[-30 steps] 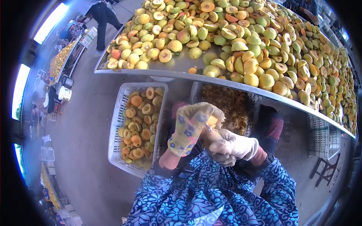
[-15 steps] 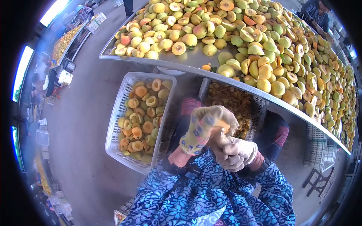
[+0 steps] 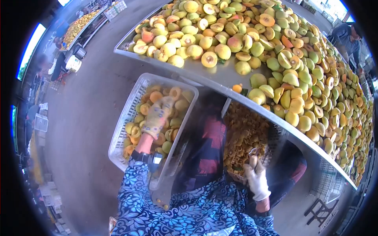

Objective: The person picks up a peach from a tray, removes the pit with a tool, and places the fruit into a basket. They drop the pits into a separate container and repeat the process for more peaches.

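My left hand (image 3: 157,116), in a patterned cloth glove, reaches into a white plastic crate (image 3: 122,129) of peach halves (image 3: 156,96). Its slightly blurred fingers stretch out over the fruit, and what lies beneath the palm is hidden. On the other side, my right hand (image 3: 258,177) wears a pale glove and is closed on a small metal tool with a looped end (image 3: 253,151). That tool is above a second crate (image 3: 277,139), which holds brownish pits and scraps (image 3: 246,133).
A metal table (image 3: 232,80) heaped with halved peaches (image 3: 299,78) spans the front and right; its raised edge overhangs the scrap crate. A dark stool (image 3: 321,212) stands at lower right. Another person (image 3: 348,41) is at the table's far side. A white bucket (image 3: 73,63) stands far left.
My hands were together in front of me, working on a piece of fruit. They have parted: the left moved into the peach crate, the right over the scraps. The view has shifted.
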Motion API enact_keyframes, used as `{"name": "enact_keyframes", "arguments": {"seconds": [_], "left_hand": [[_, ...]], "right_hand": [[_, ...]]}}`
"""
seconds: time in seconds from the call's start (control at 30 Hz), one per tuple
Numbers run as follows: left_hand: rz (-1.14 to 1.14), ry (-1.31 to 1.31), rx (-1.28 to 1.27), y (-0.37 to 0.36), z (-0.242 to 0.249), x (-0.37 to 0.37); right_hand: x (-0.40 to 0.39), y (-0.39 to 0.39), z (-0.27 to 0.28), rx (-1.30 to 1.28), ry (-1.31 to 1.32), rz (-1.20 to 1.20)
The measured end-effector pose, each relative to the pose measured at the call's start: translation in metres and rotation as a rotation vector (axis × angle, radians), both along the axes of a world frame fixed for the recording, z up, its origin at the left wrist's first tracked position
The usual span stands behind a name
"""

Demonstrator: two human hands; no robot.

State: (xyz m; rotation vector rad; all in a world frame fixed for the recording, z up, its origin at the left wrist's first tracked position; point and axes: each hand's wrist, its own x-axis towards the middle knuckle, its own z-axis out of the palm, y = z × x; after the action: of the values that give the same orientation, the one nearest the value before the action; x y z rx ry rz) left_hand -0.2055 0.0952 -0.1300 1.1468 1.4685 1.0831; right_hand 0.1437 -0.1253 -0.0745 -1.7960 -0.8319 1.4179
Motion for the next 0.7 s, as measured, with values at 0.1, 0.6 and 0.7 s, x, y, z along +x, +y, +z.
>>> {"name": "enact_keyframes", "arguments": {"seconds": [0.1, 0.6, 0.7], "left_hand": [[-0.525, 1.092, 0.424, 0.021, -0.067, -0.004], [-0.316, 1.307, 0.477, 0.128, 0.086, 0.148], [-0.457, 1.171, 0.285, 0.142, 0.092, 0.180]], "right_hand": [[-0.006, -0.002, -0.028, 0.280, -0.615, 0.312], [-0.003, -0.006, -0.086, 0.304, -1.019, 0.834], [0.001, -0.005, -0.062, 0.327, -0.926, 0.721]]}}
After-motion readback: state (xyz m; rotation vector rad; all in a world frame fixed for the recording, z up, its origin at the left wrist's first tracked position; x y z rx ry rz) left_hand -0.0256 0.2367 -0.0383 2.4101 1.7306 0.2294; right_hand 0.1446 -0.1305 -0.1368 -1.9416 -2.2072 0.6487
